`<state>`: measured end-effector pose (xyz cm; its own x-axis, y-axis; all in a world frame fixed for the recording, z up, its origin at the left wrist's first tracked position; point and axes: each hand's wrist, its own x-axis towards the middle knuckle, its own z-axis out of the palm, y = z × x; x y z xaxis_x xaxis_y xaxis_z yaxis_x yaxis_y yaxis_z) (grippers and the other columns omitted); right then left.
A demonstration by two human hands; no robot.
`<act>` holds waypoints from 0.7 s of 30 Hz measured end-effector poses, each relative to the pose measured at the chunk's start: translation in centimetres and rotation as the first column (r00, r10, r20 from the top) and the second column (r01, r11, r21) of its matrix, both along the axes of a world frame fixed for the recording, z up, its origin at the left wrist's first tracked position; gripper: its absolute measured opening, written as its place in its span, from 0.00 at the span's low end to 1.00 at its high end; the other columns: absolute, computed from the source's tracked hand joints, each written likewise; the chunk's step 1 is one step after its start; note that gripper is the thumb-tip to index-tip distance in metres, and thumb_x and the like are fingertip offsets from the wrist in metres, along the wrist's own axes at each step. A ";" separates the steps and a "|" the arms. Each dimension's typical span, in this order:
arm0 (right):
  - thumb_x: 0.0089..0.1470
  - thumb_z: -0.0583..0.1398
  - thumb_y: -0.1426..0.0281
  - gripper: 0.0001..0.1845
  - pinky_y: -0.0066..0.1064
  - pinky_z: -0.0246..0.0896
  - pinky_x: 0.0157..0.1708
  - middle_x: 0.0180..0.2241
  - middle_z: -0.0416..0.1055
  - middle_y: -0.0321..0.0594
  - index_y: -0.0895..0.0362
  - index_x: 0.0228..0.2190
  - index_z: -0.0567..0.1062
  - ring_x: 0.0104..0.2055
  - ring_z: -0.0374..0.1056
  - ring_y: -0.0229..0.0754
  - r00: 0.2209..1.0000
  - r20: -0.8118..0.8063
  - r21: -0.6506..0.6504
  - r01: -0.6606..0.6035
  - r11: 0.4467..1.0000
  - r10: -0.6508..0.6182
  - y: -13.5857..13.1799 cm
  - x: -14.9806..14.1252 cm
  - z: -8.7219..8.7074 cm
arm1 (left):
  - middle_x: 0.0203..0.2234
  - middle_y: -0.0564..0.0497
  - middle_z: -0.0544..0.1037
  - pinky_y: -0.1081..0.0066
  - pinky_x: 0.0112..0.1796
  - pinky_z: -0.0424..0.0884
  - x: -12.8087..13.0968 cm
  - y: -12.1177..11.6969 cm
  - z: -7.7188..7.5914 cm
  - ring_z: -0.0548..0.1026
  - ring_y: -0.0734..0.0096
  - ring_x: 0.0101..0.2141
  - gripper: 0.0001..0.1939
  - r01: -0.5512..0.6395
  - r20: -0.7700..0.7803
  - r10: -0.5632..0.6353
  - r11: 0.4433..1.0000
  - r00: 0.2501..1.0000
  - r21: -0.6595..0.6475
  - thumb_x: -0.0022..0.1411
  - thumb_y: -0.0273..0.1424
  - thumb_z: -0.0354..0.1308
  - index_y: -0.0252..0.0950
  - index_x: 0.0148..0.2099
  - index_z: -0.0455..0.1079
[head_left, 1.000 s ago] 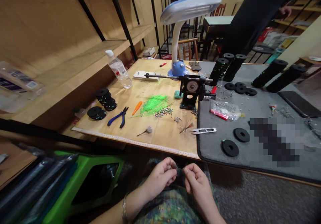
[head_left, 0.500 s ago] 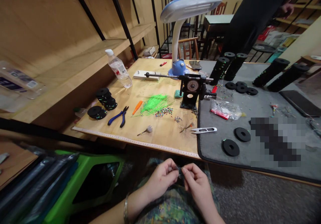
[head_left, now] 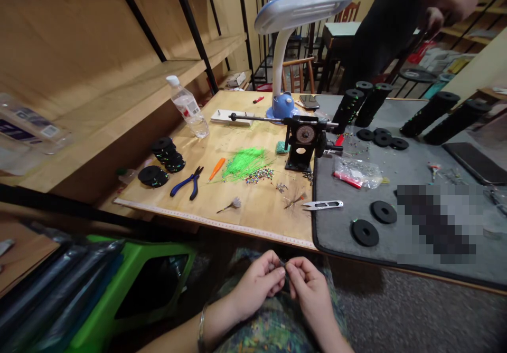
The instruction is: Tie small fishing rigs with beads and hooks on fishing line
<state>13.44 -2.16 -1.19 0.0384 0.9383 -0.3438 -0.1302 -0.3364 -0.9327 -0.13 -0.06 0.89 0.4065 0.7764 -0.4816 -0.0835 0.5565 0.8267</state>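
Low over my lap, in front of the table edge, my left hand (head_left: 264, 275) and my right hand (head_left: 304, 279) meet with thumbs and fingers pinched together. Something tiny and dark is between the fingertips, too small to name. Beyond them on the wooden tabletop (head_left: 261, 221) lie a grey tufted piece (head_left: 234, 203), blue-handled pliers (head_left: 186, 184), an orange-handled tool (head_left: 216, 169), bright green strands (head_left: 244, 164) and a heap of coloured beads (head_left: 259, 175). Silver thread snips (head_left: 324, 205) rest across the edge of the grey mat (head_left: 336, 237).
A black winding device (head_left: 301, 142) with a long rod stands mid-table before a desk lamp (head_left: 283, 105). A water bottle (head_left: 190, 110) and black foam spools (head_left: 153, 175) are at left. Foam rolls (head_left: 348, 111) stand on the mat. Another person (head_left: 384, 31) stands behind.
My hands have drawn slightly closer, fingertips now nearly touching. The person behind has shifted, with both hands now showing at upper right. The things on the table stay put.
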 end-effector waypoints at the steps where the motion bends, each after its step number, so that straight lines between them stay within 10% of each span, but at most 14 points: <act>1: 0.47 0.62 0.48 0.25 0.23 0.43 0.16 0.12 0.58 0.26 0.58 0.25 0.71 0.14 0.50 0.31 1.000 0.000 -0.001 0.001 1.000 -0.001 0.0 0.0 0.1 | 0.19 0.60 0.65 0.76 0.21 0.49 0.0 0.0 -0.1 0.57 0.82 0.18 0.20 -0.007 -0.001 0.007 1.000 1.000 -0.010 0.54 0.46 0.60 0.37 0.31 0.57; 21: 0.43 0.62 0.44 0.28 0.24 0.44 0.16 0.11 0.58 0.27 0.58 0.23 0.71 0.14 0.50 0.32 0.999 0.033 -0.014 0.014 1.000 -0.014 0.0 -0.4 0.3 | 0.18 0.61 0.62 0.76 0.20 0.46 0.4 -0.1 -0.2 0.55 0.82 0.18 0.19 -0.107 -0.006 0.107 0.994 0.994 -0.005 0.54 0.46 0.59 0.37 0.31 0.57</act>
<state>13.08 -2.20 -0.87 0.0632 0.9324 -0.3558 -0.1042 -0.3484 -0.9315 0.30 -0.18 0.68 0.3184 0.8128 -0.4879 -0.1377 0.5489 0.8245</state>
